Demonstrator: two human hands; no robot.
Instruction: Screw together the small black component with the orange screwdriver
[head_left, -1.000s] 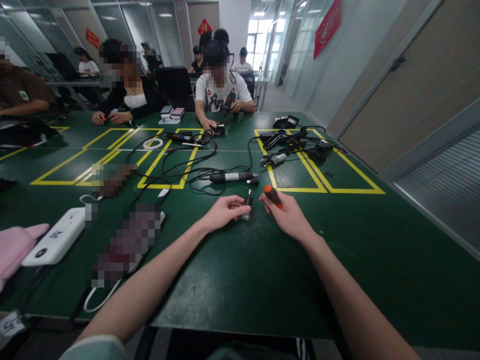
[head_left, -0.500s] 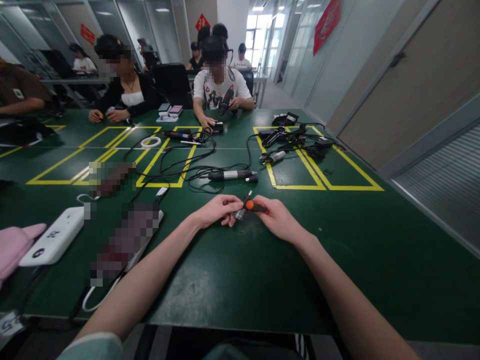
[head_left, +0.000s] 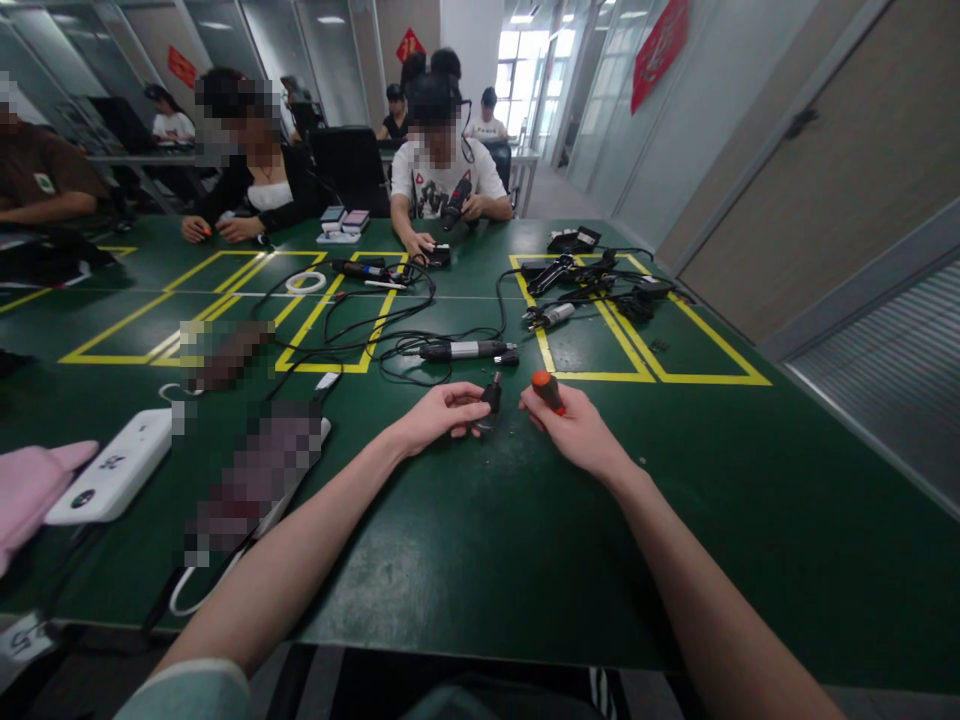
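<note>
My left hand (head_left: 444, 413) pinches a small black part with a metal tip (head_left: 491, 397) just above the green table. The tip points up and away from me. To its right, my right hand (head_left: 574, 425) is closed around a screwdriver with an orange and dark handle (head_left: 547, 388). Its orange end faces up, and my fingers hide the shaft. A gap separates the handle from the black part. Beyond both hands lies a silver and black pen-shaped electric tool (head_left: 469, 350) with its cable.
Black cables and tools (head_left: 559, 272) crowd the far right. A white power bank (head_left: 116, 468) and a blurred phone-like item (head_left: 255, 470) lie left. Opposite sits a person in a white shirt (head_left: 448, 178), holding a black power drill (head_left: 456, 203). Yellow tape (head_left: 600, 376) marks the table.
My right hand has drawn the screwdriver away from the black part and tipped its orange end upward. The left hand still holds the part, which has turned a little.
</note>
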